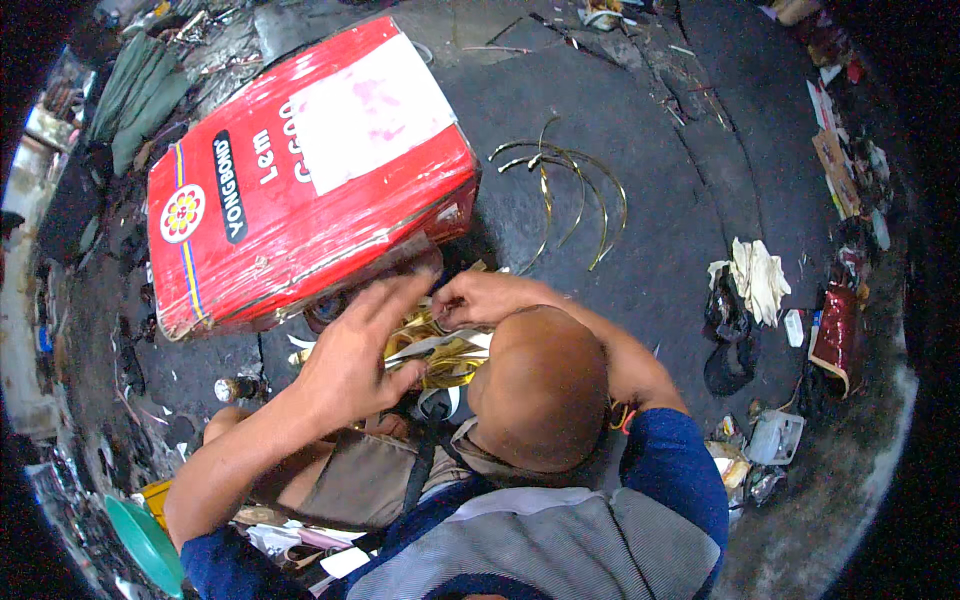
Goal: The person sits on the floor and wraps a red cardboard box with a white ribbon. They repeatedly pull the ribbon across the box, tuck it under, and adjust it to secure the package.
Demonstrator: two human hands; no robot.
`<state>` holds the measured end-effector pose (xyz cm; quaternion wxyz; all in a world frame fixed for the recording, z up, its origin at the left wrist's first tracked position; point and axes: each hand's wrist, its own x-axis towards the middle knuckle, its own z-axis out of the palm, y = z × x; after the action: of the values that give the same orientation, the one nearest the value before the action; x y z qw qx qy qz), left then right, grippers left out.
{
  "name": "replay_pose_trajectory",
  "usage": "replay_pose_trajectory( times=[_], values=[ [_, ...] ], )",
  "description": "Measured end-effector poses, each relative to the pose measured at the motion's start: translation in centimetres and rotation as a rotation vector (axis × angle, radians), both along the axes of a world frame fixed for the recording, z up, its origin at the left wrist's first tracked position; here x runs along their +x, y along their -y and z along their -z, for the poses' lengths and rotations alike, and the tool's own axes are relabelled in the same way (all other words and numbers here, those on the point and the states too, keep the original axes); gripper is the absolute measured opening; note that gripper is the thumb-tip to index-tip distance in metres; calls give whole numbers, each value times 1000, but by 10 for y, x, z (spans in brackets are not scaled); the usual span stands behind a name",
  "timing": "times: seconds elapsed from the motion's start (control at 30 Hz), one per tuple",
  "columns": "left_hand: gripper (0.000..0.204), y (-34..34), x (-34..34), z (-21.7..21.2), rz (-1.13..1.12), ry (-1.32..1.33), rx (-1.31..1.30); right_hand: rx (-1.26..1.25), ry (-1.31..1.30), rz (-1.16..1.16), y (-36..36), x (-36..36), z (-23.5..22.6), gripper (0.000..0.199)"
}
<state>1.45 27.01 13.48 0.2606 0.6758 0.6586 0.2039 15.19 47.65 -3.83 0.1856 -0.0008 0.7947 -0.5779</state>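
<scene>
My left hand (355, 345) is held with its fingers stretched toward the lower edge of a big red carton (270, 240), thumb apart. Its fingertips are blurred against the carton's side, where a loose bit of clear wrap hangs. My right hand (485, 298) reaches round my bent knee (540, 390), its fingers curled together at the top of a tangle of shiny gold and white strips (455, 365). Whatever those fingers pinch is too small to make out. The strips lie between my hands, partly hidden by the left hand and the knee.
Several curved gold strips (585, 190) lie on the dark floor beyond the carton. At right are a crumpled cream cloth (760, 280), a shiny red pouch (835, 340) and a clear plastic tub (775, 437). A green basin (143, 545) stands at lower left, amid scraps.
</scene>
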Motion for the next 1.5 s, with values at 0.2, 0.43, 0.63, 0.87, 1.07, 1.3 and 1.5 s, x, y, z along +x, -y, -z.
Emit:
replay_pose_trajectory(
  times=[0.2,0.43,0.63,0.87,1.07,1.3,1.5],
  values=[
    [98,4,13,6,-352,1079,-223,155,-388,-211,-12,-16,-232,38],
    [50,76,-83,-85,-600,319,262,283,-486,141,-45,-14,-273,23],
    [27,148,-210,-104,-624,332,23,265,-378,338,-63,-60,-267,20],
    [26,181,-271,-73,-787,386,-77,363,-302,427,-84,-82,-248,14],
    [37,80,-235,-79,-1007,-881,668,678,-424,523,-66,-89,-248,21],
    [44,-122,-98,-30,-231,71,584,759,-614,556,-62,-78,-241,22],
    [20,-137,-89,-19,-391,145,633,865,-703,577,-66,-66,-238,18]
  ],
)
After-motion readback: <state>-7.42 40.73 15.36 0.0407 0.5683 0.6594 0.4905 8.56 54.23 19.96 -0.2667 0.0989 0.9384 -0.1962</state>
